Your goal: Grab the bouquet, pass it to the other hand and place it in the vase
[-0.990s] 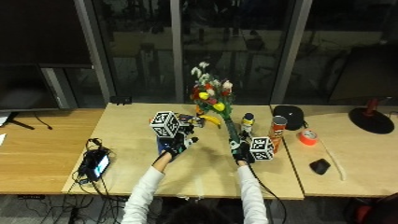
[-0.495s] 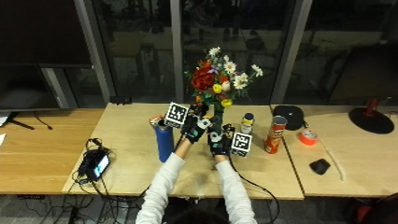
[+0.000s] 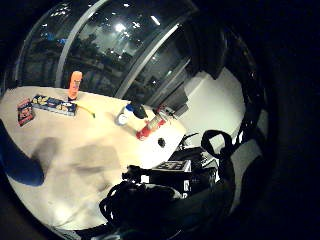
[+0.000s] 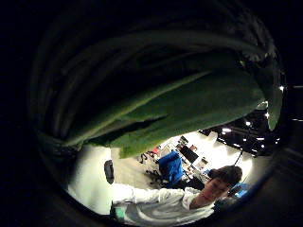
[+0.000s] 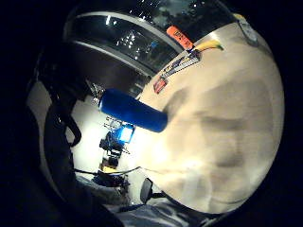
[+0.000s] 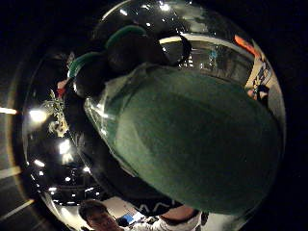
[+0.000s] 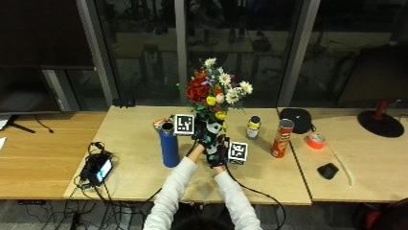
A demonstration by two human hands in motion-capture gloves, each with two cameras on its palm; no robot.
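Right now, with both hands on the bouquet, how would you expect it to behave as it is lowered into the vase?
Probably top-heavy: the bouquet carries a wide flower head above the narrow stems gripped by the left hand and right hand. Its long leaves may flex and catch. The tall, narrow blue vase could tip if nudged.

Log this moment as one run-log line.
phase: handover | bouquet: upright, above table | left hand: on stems | right hand: on stems | vase: empty
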